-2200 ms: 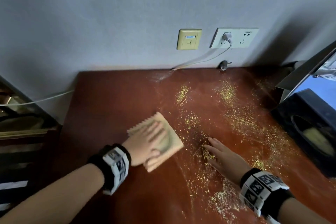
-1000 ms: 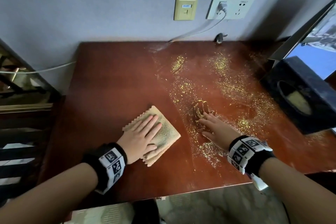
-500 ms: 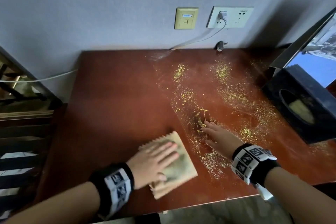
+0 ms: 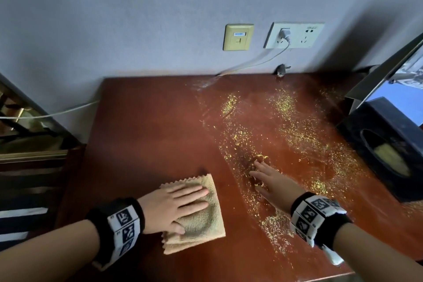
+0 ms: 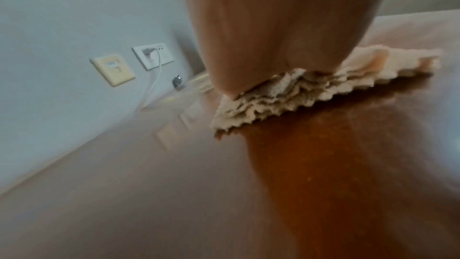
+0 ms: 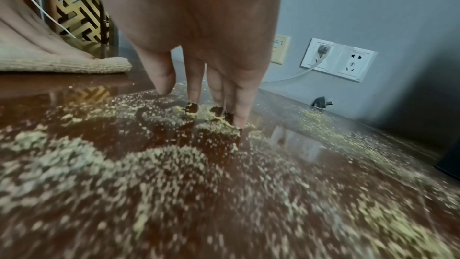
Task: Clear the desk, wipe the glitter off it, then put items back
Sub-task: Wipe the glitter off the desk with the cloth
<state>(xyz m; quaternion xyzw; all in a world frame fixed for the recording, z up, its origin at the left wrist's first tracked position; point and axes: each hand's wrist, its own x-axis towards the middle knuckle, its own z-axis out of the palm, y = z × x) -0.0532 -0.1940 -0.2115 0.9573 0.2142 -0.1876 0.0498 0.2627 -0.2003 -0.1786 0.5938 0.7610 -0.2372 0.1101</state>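
Observation:
A folded beige cloth (image 4: 203,220) lies on the red-brown desk (image 4: 142,135) near its front edge. My left hand (image 4: 176,206) presses flat on the cloth with straight fingers; the left wrist view shows the palm on the cloth's (image 5: 286,94) zigzag edge. Gold glitter (image 4: 297,135) is scattered over the desk's right half, with the left half bare. My right hand (image 4: 270,178) rests open on the desk amid the glitter (image 6: 174,164), its fingertips (image 6: 239,119) touching the surface.
A black tissue box (image 4: 386,146) stands at the right edge, with a tilted screen (image 4: 393,71) behind it. On the wall are a beige plate (image 4: 238,36) and a white socket (image 4: 295,35) with a plugged cable. A loose dark plug (image 4: 281,70) lies at the back.
My left hand slid the cloth toward the front edge, then a little left; its fingers now point right. The right hand stayed in place on the glitter.

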